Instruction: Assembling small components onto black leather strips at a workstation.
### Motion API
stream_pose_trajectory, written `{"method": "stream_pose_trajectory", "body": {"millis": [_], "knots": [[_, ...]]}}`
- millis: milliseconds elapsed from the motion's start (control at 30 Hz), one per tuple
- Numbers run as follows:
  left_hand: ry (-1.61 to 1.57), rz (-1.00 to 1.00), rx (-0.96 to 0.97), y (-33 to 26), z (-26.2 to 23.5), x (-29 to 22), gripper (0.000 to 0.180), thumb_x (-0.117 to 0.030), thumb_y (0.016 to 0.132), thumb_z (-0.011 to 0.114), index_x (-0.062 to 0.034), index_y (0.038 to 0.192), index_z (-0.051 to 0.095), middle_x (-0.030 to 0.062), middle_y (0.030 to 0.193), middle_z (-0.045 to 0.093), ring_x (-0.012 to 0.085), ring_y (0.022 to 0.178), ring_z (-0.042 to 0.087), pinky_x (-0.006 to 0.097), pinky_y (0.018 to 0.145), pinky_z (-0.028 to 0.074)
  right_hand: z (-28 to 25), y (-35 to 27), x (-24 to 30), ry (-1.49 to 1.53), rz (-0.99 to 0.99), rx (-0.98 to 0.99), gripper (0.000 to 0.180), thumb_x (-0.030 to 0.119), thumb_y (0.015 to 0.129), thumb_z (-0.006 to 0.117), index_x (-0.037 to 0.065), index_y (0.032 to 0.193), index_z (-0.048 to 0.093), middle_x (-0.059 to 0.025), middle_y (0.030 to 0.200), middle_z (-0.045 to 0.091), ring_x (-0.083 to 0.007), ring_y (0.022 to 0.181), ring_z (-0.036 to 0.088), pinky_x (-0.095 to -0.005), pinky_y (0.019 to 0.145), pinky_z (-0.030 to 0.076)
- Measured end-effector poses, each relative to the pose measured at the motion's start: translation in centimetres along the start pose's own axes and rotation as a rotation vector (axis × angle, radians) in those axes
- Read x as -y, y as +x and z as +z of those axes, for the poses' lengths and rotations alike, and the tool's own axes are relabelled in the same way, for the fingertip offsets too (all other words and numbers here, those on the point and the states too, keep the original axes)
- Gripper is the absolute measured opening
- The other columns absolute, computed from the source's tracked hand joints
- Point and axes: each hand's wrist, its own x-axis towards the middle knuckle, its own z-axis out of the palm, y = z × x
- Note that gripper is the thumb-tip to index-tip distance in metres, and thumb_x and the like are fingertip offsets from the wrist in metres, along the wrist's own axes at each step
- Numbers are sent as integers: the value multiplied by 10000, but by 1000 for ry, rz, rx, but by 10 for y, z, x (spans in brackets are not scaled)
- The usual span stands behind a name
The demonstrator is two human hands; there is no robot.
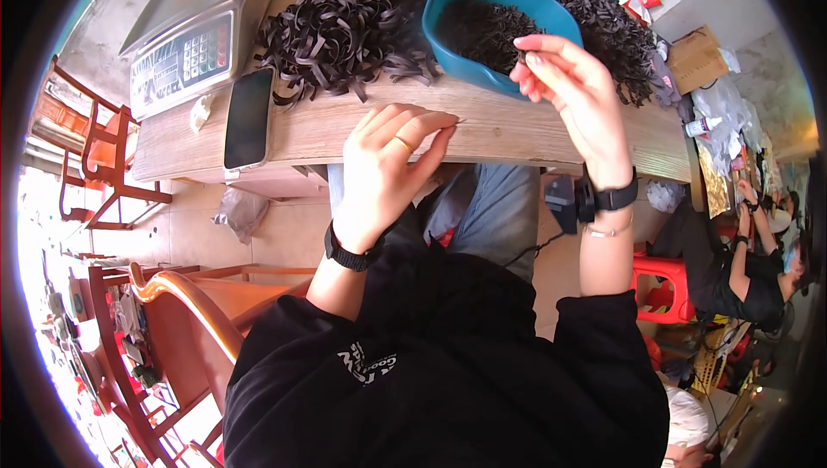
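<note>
My left hand [392,149] is over the front part of the wooden table, thumb and forefinger pinched together. A thin tip pokes out between them, too small to name. My right hand [577,80] is raised at the near right rim of a teal plastic tub [469,73], fingertips closed on something small and dark that I cannot make out. Small dark pieces [495,37] lie inside the tub. Left of it is a loose heap of dark strips [345,33], curled and flat. Another heap of dark pieces [603,33] lies to the tub's right, partly behind my right hand.
On the table's left stand a weighing scale [185,59] and a black-screened phone [248,119], with a crumpled white scrap [201,112] between them. A cardboard box [696,59] and plastic bags lie at right. A wooden chair [194,304], a red stool [663,287] and a seated co-worker are nearby.
</note>
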Motion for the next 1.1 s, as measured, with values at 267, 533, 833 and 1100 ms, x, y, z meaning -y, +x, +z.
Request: {"method": "stream_pose_trajectory", "body": {"millis": [267,533,833,1100], "knots": [[-107,78,-42,3,-17,-19,245,103,659,685,-30,860,637,75,805,658,217,736,624,292,670,486,31,-44,-18,366,78,44,207,78,900,543,-32,1065,602,-89,833,639,-119,712,591,-233,640,470],[-175,190,-53,-4,-10,-21,264,-23,621,721,-75,869,647,37,798,632,199,715,604,297,633,471,63,-65,-29,466,67,-125,198,65,887,568,-51,1047,588,-104,834,640,-137,697,604,-245,607,475],[-302,90,-42,-6,-10,-24,224,-15,637,716,-59,847,651,39,808,636,194,704,603,290,621,481,73,-74,-28,426,39,-38,210,45,899,547,-60,1080,563,-106,856,637,-133,732,596,-250,673,486],[-207,197,-75,-5,-17,-25,260,-50,624,722,-70,870,640,35,820,636,206,726,610,308,676,505,76,-87,-19,368,-95,-122,217,25,857,611,-38,1036,506,-145,860,650,-191,780,646,-262,651,508]]}}
